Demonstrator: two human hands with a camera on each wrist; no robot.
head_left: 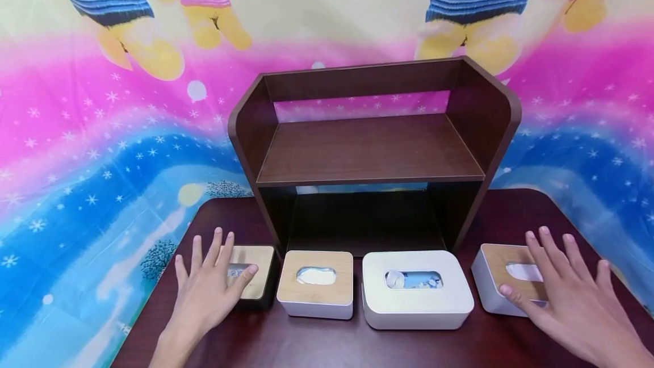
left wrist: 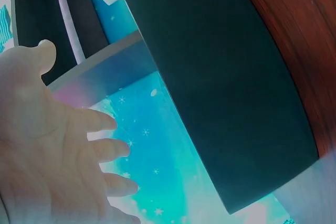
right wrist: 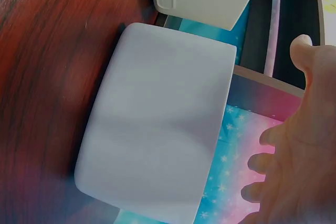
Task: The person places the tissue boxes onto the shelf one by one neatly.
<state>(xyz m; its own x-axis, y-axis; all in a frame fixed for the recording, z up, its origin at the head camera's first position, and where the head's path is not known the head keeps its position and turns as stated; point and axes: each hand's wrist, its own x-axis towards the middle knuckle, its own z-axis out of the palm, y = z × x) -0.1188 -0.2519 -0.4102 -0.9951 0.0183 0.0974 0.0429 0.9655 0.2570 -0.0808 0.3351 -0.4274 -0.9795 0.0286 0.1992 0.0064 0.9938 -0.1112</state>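
Note:
Four fingers and thumb spread, my left hand hovers over the leftmost tissue box, which has black sides and a pale wood-look lid. The left wrist view shows a gap between the palm and the box's dark side. On the far right, my right hand is spread in the same way above a white tissue box with a wooden lid, covering part of it. That box's white side stands apart from the palm in the right wrist view. Neither hand holds anything.
Between the hands stand a white tissue box with a wooden lid and a larger all-white tissue box. Behind the row rises a dark brown two-tier shelf on the reddish-brown table. A patterned cloth hangs behind.

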